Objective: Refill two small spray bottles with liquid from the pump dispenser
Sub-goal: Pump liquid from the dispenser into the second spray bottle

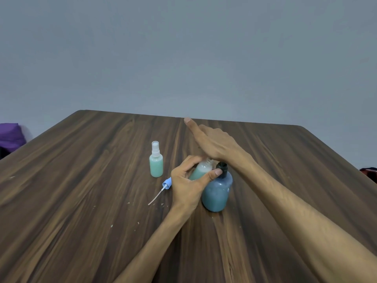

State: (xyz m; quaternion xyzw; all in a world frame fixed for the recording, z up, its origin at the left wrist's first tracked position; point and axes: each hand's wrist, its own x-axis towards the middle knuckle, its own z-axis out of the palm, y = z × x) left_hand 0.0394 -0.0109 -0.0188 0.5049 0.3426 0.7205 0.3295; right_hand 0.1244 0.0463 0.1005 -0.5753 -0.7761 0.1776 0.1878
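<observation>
We cannot see the pump head of the pump dispenser [217, 193]: the right hand [214, 142] lies flat over it. Just left of the dispenser, the left hand [188, 181] covers most of the open spray bottle [201, 170] (its base is hidden). Far left of the dispenser, the picture's edge cuts off a purple thing [10, 135].

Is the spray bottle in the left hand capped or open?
Open: the held bottle shows a bare threaded neck, and a blue spray head lies on the table.
</observation>
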